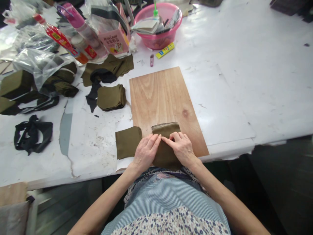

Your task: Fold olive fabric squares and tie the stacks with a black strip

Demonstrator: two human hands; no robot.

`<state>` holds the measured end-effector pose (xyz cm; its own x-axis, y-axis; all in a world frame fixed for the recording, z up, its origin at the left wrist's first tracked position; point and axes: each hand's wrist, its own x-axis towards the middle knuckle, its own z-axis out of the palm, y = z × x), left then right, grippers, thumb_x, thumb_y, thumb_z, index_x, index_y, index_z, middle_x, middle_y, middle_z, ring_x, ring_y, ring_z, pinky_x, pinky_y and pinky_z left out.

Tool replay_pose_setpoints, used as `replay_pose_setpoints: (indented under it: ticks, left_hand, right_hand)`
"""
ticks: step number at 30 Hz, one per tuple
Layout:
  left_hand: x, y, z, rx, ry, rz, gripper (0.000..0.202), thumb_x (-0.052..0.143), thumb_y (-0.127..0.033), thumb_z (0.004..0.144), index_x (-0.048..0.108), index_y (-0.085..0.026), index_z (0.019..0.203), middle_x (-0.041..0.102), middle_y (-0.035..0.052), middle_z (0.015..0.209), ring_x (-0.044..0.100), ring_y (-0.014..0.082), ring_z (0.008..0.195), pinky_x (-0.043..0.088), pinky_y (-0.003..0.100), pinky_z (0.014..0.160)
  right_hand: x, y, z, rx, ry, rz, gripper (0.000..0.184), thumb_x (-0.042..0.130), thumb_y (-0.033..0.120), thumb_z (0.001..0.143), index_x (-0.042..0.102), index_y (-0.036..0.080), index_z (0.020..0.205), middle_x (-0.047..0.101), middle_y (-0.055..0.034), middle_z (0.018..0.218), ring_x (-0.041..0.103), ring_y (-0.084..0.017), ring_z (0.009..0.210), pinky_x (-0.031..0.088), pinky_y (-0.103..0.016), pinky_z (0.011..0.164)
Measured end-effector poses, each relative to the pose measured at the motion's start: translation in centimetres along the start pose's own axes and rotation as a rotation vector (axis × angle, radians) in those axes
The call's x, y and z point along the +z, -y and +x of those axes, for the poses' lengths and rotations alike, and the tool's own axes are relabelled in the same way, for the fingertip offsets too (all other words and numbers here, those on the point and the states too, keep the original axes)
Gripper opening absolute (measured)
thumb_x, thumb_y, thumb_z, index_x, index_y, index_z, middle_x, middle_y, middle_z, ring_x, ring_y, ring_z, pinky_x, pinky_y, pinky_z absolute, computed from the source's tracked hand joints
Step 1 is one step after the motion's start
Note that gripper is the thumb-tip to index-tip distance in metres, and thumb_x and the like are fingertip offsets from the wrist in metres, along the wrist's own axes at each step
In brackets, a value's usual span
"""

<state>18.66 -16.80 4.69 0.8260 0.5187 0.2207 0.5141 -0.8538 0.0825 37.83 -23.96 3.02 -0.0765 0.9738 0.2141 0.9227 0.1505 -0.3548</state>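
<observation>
An olive-green fabric piece lies on the near end of a wooden board. My left hand rests on its left side with fingers together, pressing down. My right hand lies on its right side, fingertips pinching the cloth where they meet the left hand's fingers. A second olive fabric piece lies flat on the table just left of my left hand.
A stack of olive fabric pieces sits left of the board, with black straps and bagged fabric further left. A pink basin, bottles, a yellow glue tube and small snips stand at the back.
</observation>
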Motion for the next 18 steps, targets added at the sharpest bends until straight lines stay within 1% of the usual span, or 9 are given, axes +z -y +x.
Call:
replay_pose_setpoints:
  ticks: [2, 4, 6, 9, 13, 18]
  left_hand:
    - [0.1, -0.6, -0.2, 0.038, 0.042, 0.011, 0.043, 0.048, -0.013, 0.093, 0.047, -0.01, 0.136, 0.058, 0.0149, 0.13, 0.052, 0.0281, 0.121, 0.044, 0.041, 0.101]
    - [0.3, -0.8, -0.3, 0.032, 0.063, 0.022, 0.044, 0.048, -0.014, 0.093, 0.047, -0.01, 0.137, 0.058, 0.0148, 0.131, 0.052, 0.0283, 0.121, 0.043, 0.041, 0.101]
    - [0.3, -0.8, -0.4, 0.018, 0.075, 0.024, 0.043, 0.049, -0.015, 0.094, 0.048, -0.011, 0.137, 0.059, 0.0146, 0.131, 0.052, 0.028, 0.121, 0.043, 0.042, 0.101]
    - [0.4, -0.7, -0.5, 0.013, 0.083, 0.024, 0.043, 0.049, -0.016, 0.093, 0.049, -0.011, 0.136, 0.059, 0.0144, 0.13, 0.052, 0.0281, 0.121, 0.042, 0.042, 0.1]
    - [0.6, -0.7, -0.6, 0.004, 0.083, 0.019, 0.043, 0.05, -0.017, 0.094, 0.05, -0.011, 0.136, 0.059, 0.0138, 0.131, 0.051, 0.0276, 0.121, 0.04, 0.041, 0.101]
    - [0.7, -0.6, -0.6, -0.004, 0.089, 0.011, 0.043, 0.05, -0.019, 0.094, 0.05, -0.013, 0.137, 0.059, 0.0138, 0.131, 0.05, 0.0262, 0.122, 0.039, 0.04, 0.101]
  right_hand:
    - [0.0, 0.0, 0.0, 0.005, 0.004, 0.007, 0.033, 0.049, 0.022, 0.097, 0.061, 0.031, 0.127, 0.057, -0.0051, 0.093, 0.045, -0.018, 0.084, 0.034, -0.032, 0.074]
    - [0.0, -0.2, 0.0, 0.008, 0.001, 0.026, 0.033, 0.049, 0.023, 0.097, 0.061, 0.031, 0.126, 0.058, -0.0048, 0.093, 0.046, -0.018, 0.084, 0.035, -0.032, 0.074]
    - [0.0, -0.5, -0.1, 0.001, -0.009, 0.063, 0.03, 0.049, 0.023, 0.097, 0.062, 0.029, 0.124, 0.059, -0.0044, 0.093, 0.047, -0.017, 0.084, 0.035, -0.031, 0.074]
    - [-0.3, -1.2, -0.4, -0.009, -0.03, 0.115, 0.026, 0.052, 0.023, 0.096, 0.065, 0.026, 0.118, 0.061, -0.004, 0.094, 0.048, -0.017, 0.085, 0.037, -0.031, 0.076]
    - [-0.7, -1.9, -0.6, -0.024, -0.07, 0.134, 0.021, 0.055, 0.022, 0.094, 0.069, 0.026, 0.109, 0.063, -0.0029, 0.09, 0.049, -0.017, 0.084, 0.038, -0.03, 0.076]
    - [-0.6, -1.9, -0.7, -0.028, -0.101, 0.14, 0.021, 0.055, 0.021, 0.094, 0.07, 0.025, 0.108, 0.063, -0.0033, 0.088, 0.05, -0.017, 0.083, 0.039, -0.03, 0.074]
